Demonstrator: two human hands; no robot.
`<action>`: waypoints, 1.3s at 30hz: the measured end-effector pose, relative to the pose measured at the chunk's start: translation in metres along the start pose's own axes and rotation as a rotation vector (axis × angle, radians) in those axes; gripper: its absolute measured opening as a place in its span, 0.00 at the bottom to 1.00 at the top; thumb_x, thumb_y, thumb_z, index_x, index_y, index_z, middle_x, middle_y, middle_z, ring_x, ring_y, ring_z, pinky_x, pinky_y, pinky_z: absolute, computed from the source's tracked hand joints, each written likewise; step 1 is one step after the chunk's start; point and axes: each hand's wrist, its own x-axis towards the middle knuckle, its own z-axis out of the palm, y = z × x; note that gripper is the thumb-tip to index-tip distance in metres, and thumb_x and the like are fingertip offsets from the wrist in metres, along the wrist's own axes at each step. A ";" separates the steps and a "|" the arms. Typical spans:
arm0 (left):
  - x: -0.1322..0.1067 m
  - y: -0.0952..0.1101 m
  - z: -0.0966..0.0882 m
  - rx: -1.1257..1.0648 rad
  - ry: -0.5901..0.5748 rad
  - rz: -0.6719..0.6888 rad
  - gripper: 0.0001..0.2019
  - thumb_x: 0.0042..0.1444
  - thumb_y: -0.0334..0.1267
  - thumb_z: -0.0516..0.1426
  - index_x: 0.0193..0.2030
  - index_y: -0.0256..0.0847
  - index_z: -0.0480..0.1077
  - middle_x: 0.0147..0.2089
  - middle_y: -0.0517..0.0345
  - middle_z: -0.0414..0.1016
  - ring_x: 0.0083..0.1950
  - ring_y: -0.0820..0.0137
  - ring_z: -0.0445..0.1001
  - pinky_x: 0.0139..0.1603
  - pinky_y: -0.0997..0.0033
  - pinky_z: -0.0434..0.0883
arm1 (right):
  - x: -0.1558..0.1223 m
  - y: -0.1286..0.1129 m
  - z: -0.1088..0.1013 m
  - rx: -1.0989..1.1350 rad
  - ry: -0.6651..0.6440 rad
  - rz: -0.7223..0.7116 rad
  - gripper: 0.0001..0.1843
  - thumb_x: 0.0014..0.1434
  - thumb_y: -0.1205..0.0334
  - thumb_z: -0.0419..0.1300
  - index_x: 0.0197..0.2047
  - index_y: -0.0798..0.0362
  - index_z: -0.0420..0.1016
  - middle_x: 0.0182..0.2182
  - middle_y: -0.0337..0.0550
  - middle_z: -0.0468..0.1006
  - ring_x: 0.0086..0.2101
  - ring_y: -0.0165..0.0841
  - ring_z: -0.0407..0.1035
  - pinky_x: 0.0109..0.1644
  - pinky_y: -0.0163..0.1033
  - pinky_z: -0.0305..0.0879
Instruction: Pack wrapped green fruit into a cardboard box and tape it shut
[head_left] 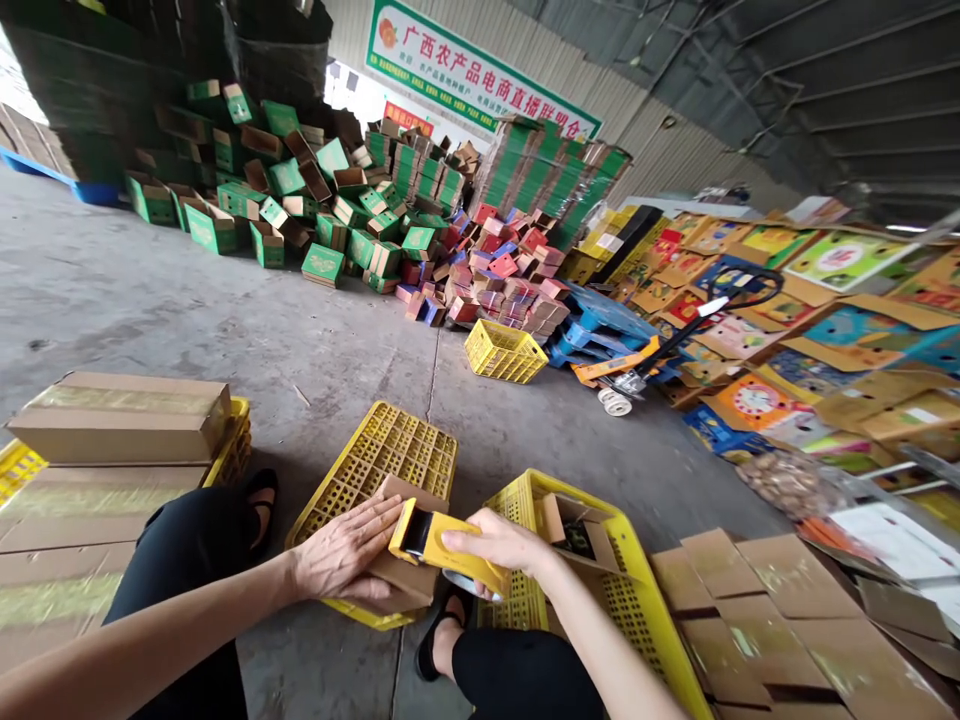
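My left hand lies flat, fingers stretched out, on a small brown cardboard box that rests on an upturned yellow plastic crate. My right hand is wrapped round a yellow tape dispenser whose front end presses on the top of the same box. My knees in dark trousers show below both arms.
A second yellow crate with an open small carton in it stands at right. Taped flat cartons are stacked at left and lower right. Piles of green and red boxes, a yellow basket and a pallet jack lie beyond.
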 end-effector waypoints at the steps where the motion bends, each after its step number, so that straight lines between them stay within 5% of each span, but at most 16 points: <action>1: -0.001 -0.003 0.003 -0.010 0.002 -0.003 0.55 0.69 0.68 0.52 0.84 0.31 0.31 0.78 0.28 0.60 0.79 0.45 0.61 0.77 0.46 0.64 | 0.000 -0.002 0.000 -0.006 -0.003 0.000 0.31 0.59 0.30 0.67 0.35 0.54 0.77 0.17 0.39 0.78 0.21 0.36 0.77 0.26 0.34 0.73; 11: -0.006 -0.017 0.017 -0.021 -0.008 0.049 0.54 0.70 0.69 0.50 0.84 0.31 0.33 0.75 0.30 0.65 0.78 0.46 0.64 0.77 0.45 0.64 | -0.006 0.000 0.004 -0.072 0.073 -0.009 0.28 0.63 0.34 0.65 0.34 0.54 0.76 0.23 0.46 0.82 0.27 0.39 0.81 0.27 0.33 0.70; 19: -0.017 -0.036 0.008 -0.004 0.000 0.069 0.52 0.68 0.70 0.53 0.84 0.37 0.39 0.77 0.33 0.63 0.78 0.48 0.63 0.77 0.47 0.63 | -0.026 0.035 -0.009 0.106 0.121 0.158 0.33 0.58 0.27 0.64 0.44 0.50 0.71 0.19 0.38 0.79 0.21 0.37 0.77 0.22 0.32 0.66; 22: -0.012 -0.037 0.007 -0.014 -0.020 0.103 0.51 0.67 0.69 0.54 0.84 0.40 0.41 0.78 0.35 0.61 0.79 0.48 0.62 0.78 0.48 0.63 | -0.038 0.043 -0.017 0.055 0.110 0.176 0.32 0.58 0.28 0.66 0.41 0.50 0.70 0.20 0.39 0.79 0.21 0.35 0.76 0.20 0.31 0.64; 31: 0.001 -0.025 -0.009 -0.051 -0.062 0.109 0.47 0.69 0.65 0.56 0.83 0.38 0.47 0.79 0.34 0.60 0.79 0.48 0.60 0.79 0.45 0.60 | -0.045 0.043 -0.015 0.041 0.120 0.136 0.25 0.64 0.34 0.64 0.38 0.50 0.71 0.20 0.40 0.79 0.22 0.38 0.79 0.24 0.33 0.71; 39: 0.028 0.021 -0.006 -0.036 -0.189 0.020 0.50 0.70 0.57 0.57 0.84 0.31 0.36 0.80 0.33 0.55 0.81 0.47 0.56 0.79 0.50 0.61 | -0.039 0.045 -0.013 0.030 0.112 0.124 0.26 0.64 0.34 0.64 0.35 0.52 0.75 0.19 0.40 0.78 0.22 0.37 0.77 0.24 0.33 0.70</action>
